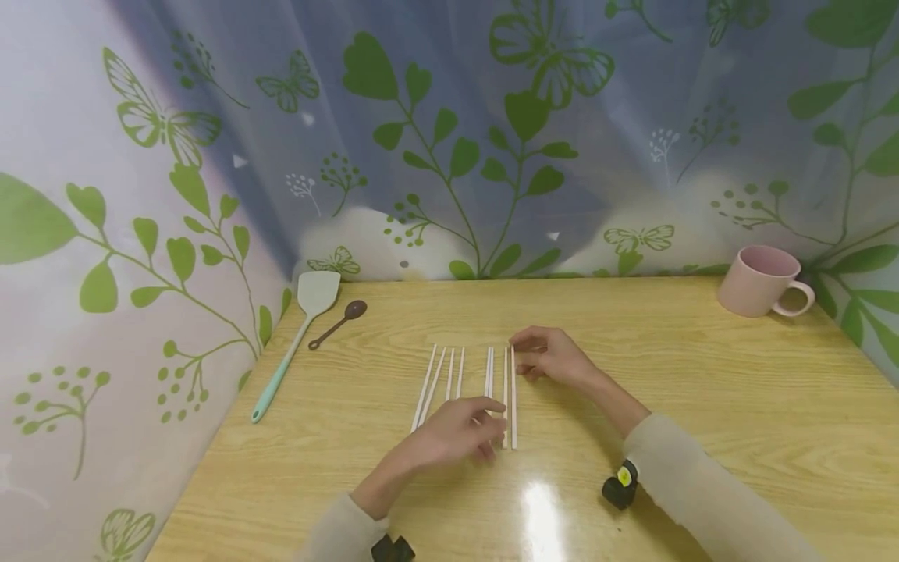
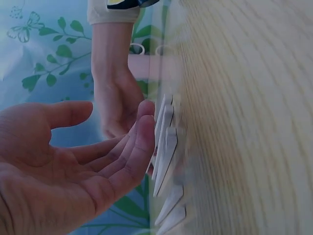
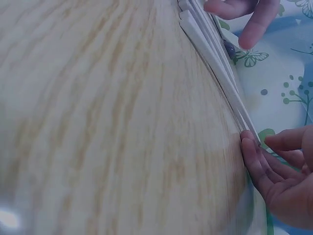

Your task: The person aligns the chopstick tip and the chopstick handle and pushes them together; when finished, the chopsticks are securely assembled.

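Observation:
Several slim white chopsticks (image 1: 513, 398) lie side by side on the table, pointing away from me, in a left group and a right group. My left hand (image 1: 456, 429) is above their near part and hides some of them. In the left wrist view its fingers (image 2: 129, 161) are loosely extended, with the thumb apart and nothing held. At the far end of the rightmost chopstick is my right hand (image 1: 551, 355), its fingertips touching that end. The right wrist view shows the right fingers (image 3: 252, 159) around the chopstick tip, loosely bent.
On the wooden table (image 1: 632, 336), a spatula (image 1: 288, 363) with a mint handle and a small brown spoon (image 1: 344, 320) lie at the left. A pink mug (image 1: 755, 285) stands at the back right. A leaf-patterned curtain (image 1: 449, 117) borders the table's back.

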The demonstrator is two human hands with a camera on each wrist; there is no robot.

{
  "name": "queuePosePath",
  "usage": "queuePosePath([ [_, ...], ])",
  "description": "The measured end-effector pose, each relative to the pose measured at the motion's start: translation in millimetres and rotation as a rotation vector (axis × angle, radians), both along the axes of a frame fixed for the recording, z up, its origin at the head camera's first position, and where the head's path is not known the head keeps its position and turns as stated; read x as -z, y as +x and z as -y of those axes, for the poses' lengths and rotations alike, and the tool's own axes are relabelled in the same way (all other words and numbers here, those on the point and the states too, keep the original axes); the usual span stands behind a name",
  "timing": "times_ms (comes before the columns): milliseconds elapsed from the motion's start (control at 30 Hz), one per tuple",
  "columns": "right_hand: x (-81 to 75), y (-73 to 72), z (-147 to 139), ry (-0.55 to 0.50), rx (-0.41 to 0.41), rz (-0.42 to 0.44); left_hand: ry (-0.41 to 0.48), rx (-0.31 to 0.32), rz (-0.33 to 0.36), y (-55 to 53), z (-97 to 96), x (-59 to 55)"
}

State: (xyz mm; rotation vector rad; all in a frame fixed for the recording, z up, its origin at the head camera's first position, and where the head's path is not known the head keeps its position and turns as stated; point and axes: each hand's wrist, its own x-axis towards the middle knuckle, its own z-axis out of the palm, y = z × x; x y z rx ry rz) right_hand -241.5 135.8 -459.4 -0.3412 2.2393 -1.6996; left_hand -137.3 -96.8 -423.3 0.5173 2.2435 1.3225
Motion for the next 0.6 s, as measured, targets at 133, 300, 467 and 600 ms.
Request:
queuePosePath([
  [133,-2.7,1.1,-3,-0.001,0.002,0.006,-0.007,-0.004,-0.066,-7.7,11.8,-2.4],
  [300,-5.5,3.3,-8,-0.012,-0.032,0.015,0.01,-0.082,-0.113,-15.7,33.6,-10.4],
  [467,-7.1,4.3,-13,-0.039,-0.11,0.018,0.017,-0.189,-0.161,-20.0,60.5,-18.8],
  [600,-8.2,6.9,-18,-0.087,-0.143,0.015,0.01,-0.24,-0.183,-21.4,81.1,-22.5],
])
